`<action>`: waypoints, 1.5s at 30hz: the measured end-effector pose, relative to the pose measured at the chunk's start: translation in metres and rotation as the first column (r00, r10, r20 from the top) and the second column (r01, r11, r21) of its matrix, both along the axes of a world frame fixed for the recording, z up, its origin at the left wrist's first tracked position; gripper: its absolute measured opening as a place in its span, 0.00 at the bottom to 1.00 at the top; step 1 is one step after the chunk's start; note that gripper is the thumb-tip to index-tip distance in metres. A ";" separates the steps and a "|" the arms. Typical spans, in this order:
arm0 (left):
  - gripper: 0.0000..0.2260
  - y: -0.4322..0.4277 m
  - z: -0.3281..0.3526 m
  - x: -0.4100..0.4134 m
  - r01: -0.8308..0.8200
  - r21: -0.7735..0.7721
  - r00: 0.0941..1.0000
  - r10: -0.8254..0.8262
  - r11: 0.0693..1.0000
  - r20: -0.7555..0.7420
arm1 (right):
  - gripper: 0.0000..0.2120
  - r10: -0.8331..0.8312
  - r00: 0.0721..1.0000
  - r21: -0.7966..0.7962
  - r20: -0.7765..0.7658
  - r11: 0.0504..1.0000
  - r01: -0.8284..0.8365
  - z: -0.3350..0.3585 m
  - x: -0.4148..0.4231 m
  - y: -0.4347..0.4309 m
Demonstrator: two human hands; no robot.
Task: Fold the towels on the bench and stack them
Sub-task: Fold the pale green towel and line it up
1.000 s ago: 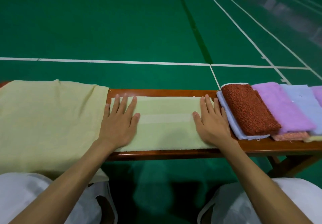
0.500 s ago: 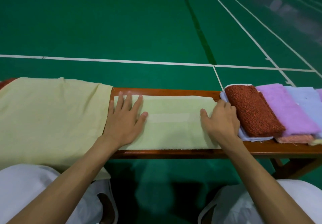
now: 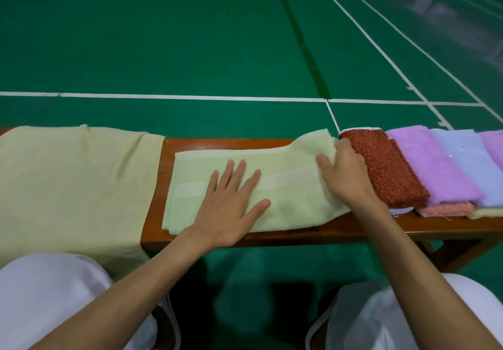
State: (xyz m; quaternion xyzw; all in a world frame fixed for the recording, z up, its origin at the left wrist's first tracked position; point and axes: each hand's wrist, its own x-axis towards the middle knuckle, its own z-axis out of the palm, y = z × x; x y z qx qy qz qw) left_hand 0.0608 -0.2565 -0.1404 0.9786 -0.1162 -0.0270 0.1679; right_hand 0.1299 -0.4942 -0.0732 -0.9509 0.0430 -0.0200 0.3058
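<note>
Pressing down on the pale green towel [image 3: 294, 194], the left hand [image 3: 231, 205] is lying flat near its middle, fingers [image 3: 239, 168] straight and spread. The towel is lying lengthwise along the wooden surface [image 3: 367, 227]. The right hand [image 3: 345, 178] is gripping the towel's right end, fingers curled around the edge and thumb on top, and that end is rising off the surface. Just to the right, a rust-red towel [image 3: 386, 170], a lilac towel [image 3: 430, 164] and a light blue towel [image 3: 473, 164] are lying folded and overlapping. A yellow cloth [image 3: 73, 183] is draping over the surface's left end.
</note>
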 end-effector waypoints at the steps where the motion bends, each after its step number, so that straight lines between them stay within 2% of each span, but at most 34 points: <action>1: 0.35 -0.004 0.005 0.001 -0.011 -0.120 0.999 0.007 0.993 -0.034 | 0.12 0.005 0.999 0.029 0.034 1.000 -0.006 0.005 -0.001 -0.004; 2: 0.34 -0.007 0.012 0.002 -0.044 -0.288 0.996 0.020 0.957 -0.089 | 0.11 -0.004 0.997 0.028 0.078 1.000 0.002 0.009 -0.001 -0.008; 3: 0.30 -0.010 0.020 0.004 -0.102 -0.473 0.988 0.035 0.875 -0.149 | 0.11 -0.025 0.991 0.005 0.129 1.000 0.025 0.014 -0.002 -0.012; 5: 0.20 -0.008 0.037 0.009 -0.238 -0.750 0.966 0.071 0.617 -0.248 | 0.13 -0.069 0.974 -0.042 0.215 0.996 0.079 0.021 -0.003 -0.018; 6: 0.16 -0.003 0.044 0.012 -0.318 -0.818 0.944 0.081 0.479 -0.320 | 0.15 -0.084 0.968 -0.044 0.235 0.994 0.097 0.024 -0.001 -0.021; 8: 0.15 0.015 0.055 0.018 -0.498 -0.833 0.859 0.003 0.241 -0.513 | 0.19 -0.096 0.972 -0.014 0.212 0.995 0.101 0.029 0.003 -0.022; 9: 0.16 0.025 0.058 0.019 -0.571 -0.802 0.806 -0.067 0.174 -0.588 | 0.20 -0.089 0.979 0.019 0.185 0.996 0.087 0.032 0.006 -0.020; 12: 0.22 0.050 0.053 0.017 -0.693 -0.717 0.691 -0.216 0.072 -0.689 | 0.19 0.018 0.990 0.044 0.142 0.999 -0.024 0.040 0.007 0.005; 15: 0.27 0.057 0.045 0.017 -0.723 -0.690 0.664 -0.292 -0.018 -0.688 | 0.22 0.237 0.965 0.055 0.111 0.968 -0.244 0.038 -0.003 0.055; 18: 0.31 0.058 0.047 0.016 -0.723 -0.691 0.663 -0.299 -0.017 -0.686 | 0.28 0.518 0.853 0.178 0.060 0.835 -0.520 0.032 -0.023 0.103; 20: 0.27 0.056 0.051 0.013 -0.708 -0.706 0.683 -0.248 0.003 -0.687 | 0.28 0.581 0.813 0.296 0.036 0.771 -0.564 0.030 -0.029 0.117; 22: 0.19 0.052 0.052 0.011 -0.706 -0.708 0.696 -0.164 0.021 -0.699 | 0.24 0.489 0.868 0.281 0.082 0.824 -0.491 0.025 -0.027 0.115; 25: 0.13 0.048 0.047 0.011 -0.700 -0.700 0.704 -0.023 0.145 -0.709 | 0.14 0.124 0.980 0.096 0.157 0.985 -0.140 0.012 -0.016 0.093; 27: 0.12 0.047 0.046 0.012 -0.697 -0.698 0.706 -0.013 0.163 -0.708 | 0.15 -0.027 0.999 -0.076 0.036 0.997 0.030 0.003 -0.014 0.077; 29: 0.12 0.045 0.049 0.010 -0.694 -0.701 0.708 -0.024 0.165 -0.706 | 0.19 -0.035 0.988 -0.141 -0.148 0.990 0.014 -0.008 -0.015 0.069; 31: 0.14 0.045 0.050 0.010 -0.682 -0.709 0.718 -0.017 0.179 -0.696 | 0.18 0.005 0.975 -0.072 -0.223 0.997 -0.022 -0.019 -0.012 0.067; 33: 0.17 0.045 0.052 0.009 -0.671 -0.716 0.727 -0.019 0.193 -0.686 | 0.13 0.033 0.979 0.013 -0.199 0.999 -0.031 -0.026 -0.008 0.063; 35: 0.20 0.047 0.055 0.007 -0.683 -0.717 0.720 -0.036 0.142 -0.693 | 0.09 0.032 0.986 0.109 -0.165 0.994 -0.014 -0.029 -0.005 0.057; 37: 0.19 0.049 0.063 0.005 -0.705 -0.708 0.701 -0.105 0.052 -0.706 | 0.10 0.044 0.988 0.151 -0.149 0.988 -0.022 -0.030 -0.005 0.052; 38: 0.17 0.050 0.067 0.004 -0.716 -0.698 0.689 -0.126 0.035 -0.713 | 0.11 0.058 0.988 0.142 -0.142 0.989 -0.037 -0.029 -0.006 0.050; 39: 0.14 0.049 0.070 0.002 -0.724 -0.688 0.680 -0.107 0.059 -0.725 | 0.12 0.065 0.989 0.122 -0.132 0.991 -0.049 -0.028 -0.007 0.049; 40: 0.11 0.048 0.071 0.001 -0.721 -0.678 0.682 -0.023 0.144 -0.731 | 0.14 0.065 0.991 0.089 -0.116 0.995 -0.055 -0.027 -0.009 0.048; 41: 0.08 0.049 0.068 0.001 -0.706 -0.650 0.699 0.126 0.282 -0.704 | 0.16 0.057 0.995 0.034 -0.088 0.998 -0.054 -0.026 -0.011 0.048; 42: 0.08 0.050 0.064 0.000 -0.675 -0.586 0.732 0.307 0.448 -0.608 | 0.19 0.045 0.998 -0.033 -0.051 0.998 -0.047 -0.024 -0.012 0.047; 43: 0.09 0.053 0.057 -0.001 -0.634 -0.493 0.773 0.475 0.595 -0.421 | 0.21 0.045 0.999 -0.090 -0.006 0.995 -0.046 -0.023 -0.013 0.047; 44: 0.11 0.054 0.050 -0.002 -0.591 -0.410 0.800 0.571 0.695 -0.187 | 0.23 0.066 0.997 -0.119 0.042 0.991 -0.061 -0.023 -0.014 0.046; 45: 0.11 0.054 0.045 -0.003 -0.544 -0.359 0.808 0.589 0.758 0.020 | 0.25 0.103 0.992 -0.123 0.079 0.988 -0.093 -0.024 -0.013 0.045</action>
